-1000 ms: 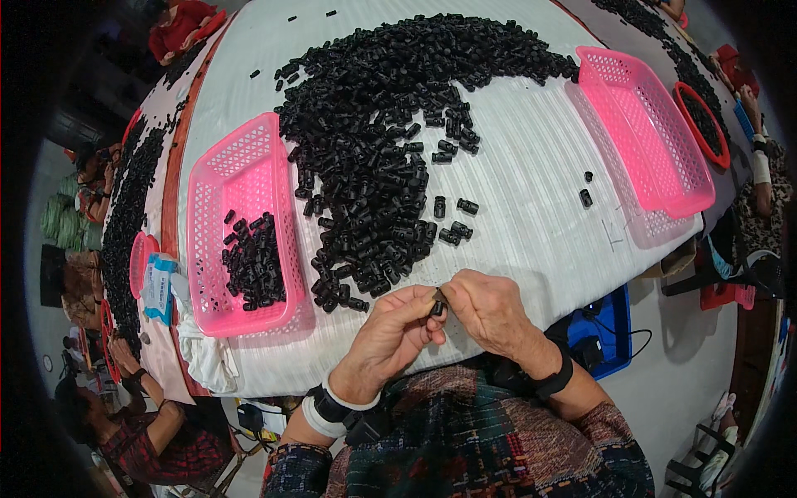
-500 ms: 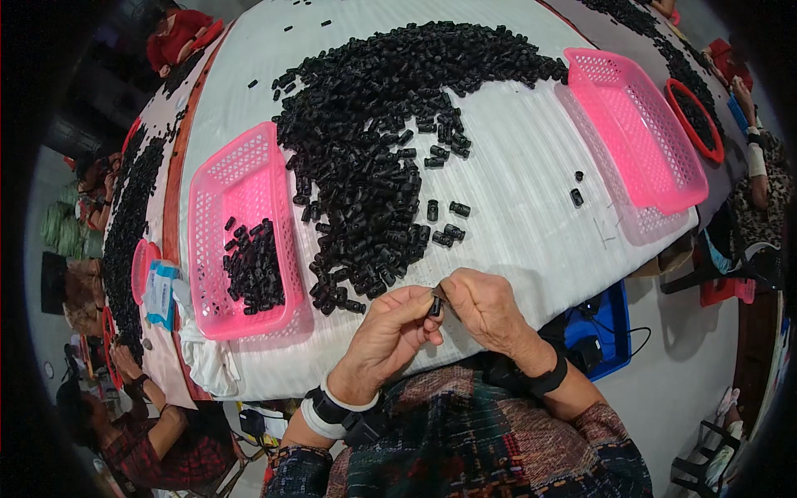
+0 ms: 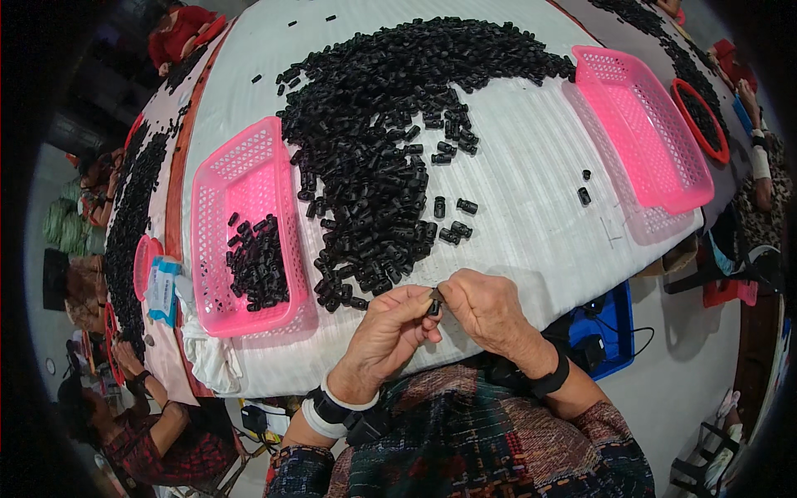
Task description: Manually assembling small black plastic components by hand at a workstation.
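Just past the table's near edge, my left hand (image 3: 388,328) pinches a small black plastic cord lock (image 3: 433,308) between thumb and fingers. My right hand (image 3: 490,311) is closed and presses against the same piece. A dark, flat bit shows at its fingertips, too small to name. Beyond my hands spreads a large heap of black cord locks (image 3: 365,199), several of them lying loose at its right side. To the left stands a pink perforated basket (image 3: 207,249) with a small pile of cord locks (image 3: 259,264) inside.
A second pink basket (image 3: 697,187), without pieces in it, lies at the right, with two loose pieces (image 3: 584,196) near it. A blue-white packet (image 3: 163,290) and white cloth (image 3: 214,353) sit at the left edge. A blue crate (image 3: 614,332) is below the table. Other people work at neighbouring tables.
The view has shifted slightly, so the table things appear a little displaced. Both hands keep the cord lock pinched between them in nearly the same pose.
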Tool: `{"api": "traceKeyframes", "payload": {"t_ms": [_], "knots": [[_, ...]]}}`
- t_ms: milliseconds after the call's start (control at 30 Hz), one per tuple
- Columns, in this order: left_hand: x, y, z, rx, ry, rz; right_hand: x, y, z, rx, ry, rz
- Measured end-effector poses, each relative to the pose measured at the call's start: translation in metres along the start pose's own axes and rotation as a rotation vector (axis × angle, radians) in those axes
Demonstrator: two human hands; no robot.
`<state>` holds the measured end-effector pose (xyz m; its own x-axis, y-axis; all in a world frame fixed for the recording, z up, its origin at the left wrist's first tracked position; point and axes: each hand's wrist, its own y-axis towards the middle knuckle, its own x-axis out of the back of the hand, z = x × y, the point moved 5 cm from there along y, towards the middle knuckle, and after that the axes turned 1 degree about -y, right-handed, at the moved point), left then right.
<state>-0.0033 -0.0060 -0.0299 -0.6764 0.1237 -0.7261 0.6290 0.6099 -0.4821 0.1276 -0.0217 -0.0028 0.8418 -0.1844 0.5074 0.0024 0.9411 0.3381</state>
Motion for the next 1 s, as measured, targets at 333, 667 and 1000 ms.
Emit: {"api": "traceKeyframes", "payload": {"t_ms": [333,667,1000], "knots": [[-0.007,0.007,0.002,-0.009,-0.025,-0.038,0.003,-0.002,0.000,-0.028,0.058,0.038],[-0.019,-0.009,-0.010,-0.031,-0.024,0.173,0.032,0.003,0.035,0.032,0.341,0.073],[-0.024,-0.017,-0.004,-0.007,0.107,0.180,0.027,-0.001,0.039,-0.153,0.563,0.259]]}}
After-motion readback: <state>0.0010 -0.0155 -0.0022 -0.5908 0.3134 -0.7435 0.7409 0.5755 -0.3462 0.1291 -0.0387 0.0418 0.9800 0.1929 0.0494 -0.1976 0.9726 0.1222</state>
